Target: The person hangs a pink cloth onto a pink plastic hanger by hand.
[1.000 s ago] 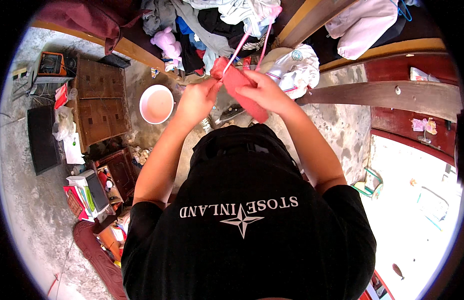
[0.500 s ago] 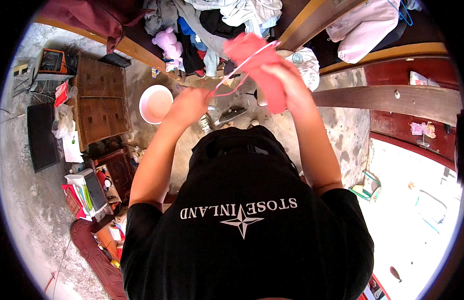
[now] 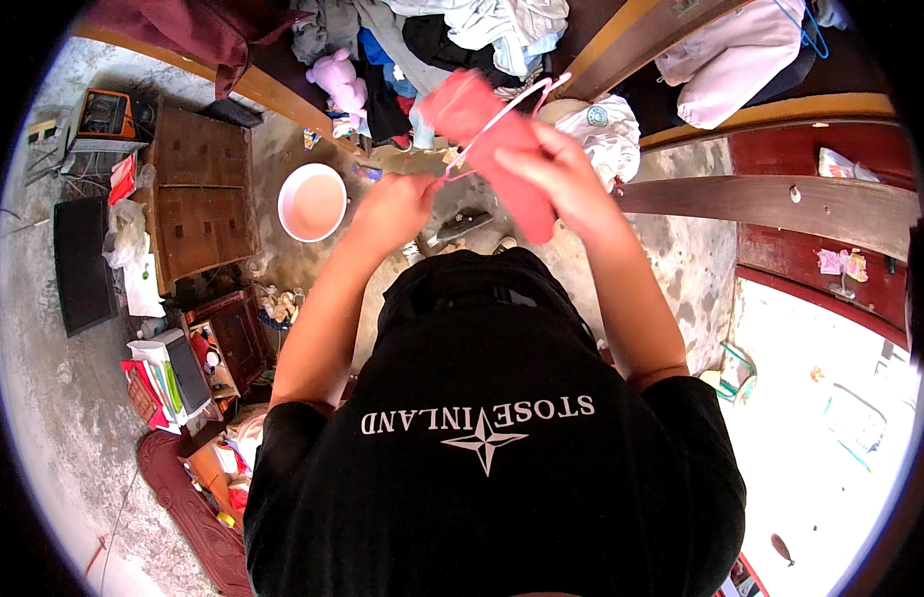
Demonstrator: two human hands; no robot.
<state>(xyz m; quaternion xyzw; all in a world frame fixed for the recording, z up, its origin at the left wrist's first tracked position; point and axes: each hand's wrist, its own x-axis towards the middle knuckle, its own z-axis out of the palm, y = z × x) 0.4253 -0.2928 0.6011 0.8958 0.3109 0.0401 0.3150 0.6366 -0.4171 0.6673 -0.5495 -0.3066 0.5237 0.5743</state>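
Observation:
Out in front of my chest, my left hand [image 3: 392, 212] is closed on one end of a pink clothes hanger [image 3: 526, 95]. The hanger slants up and to the right, across a red cloth [image 3: 466, 104] that hangs over it. My right hand [image 3: 564, 185] grips this cloth near its middle, fingers across its surface and the lower part dangling below them. Motion blurs the cloth's upper end, and I cannot tell what kind of garment it is.
A heap of clothes [image 3: 482, 25] and a pink plush toy [image 3: 337, 85] lie on a wooden-edged bed ahead. A bucket [image 3: 313, 203] with pinkish contents stands on the floor at left. A wooden rail [image 3: 770, 204] runs to the right, and a brown cabinet [image 3: 198, 189] is at left.
My left hand has shifted right, and my right hand has moved slightly left and down. The red cloth has moved left and lower along with it.

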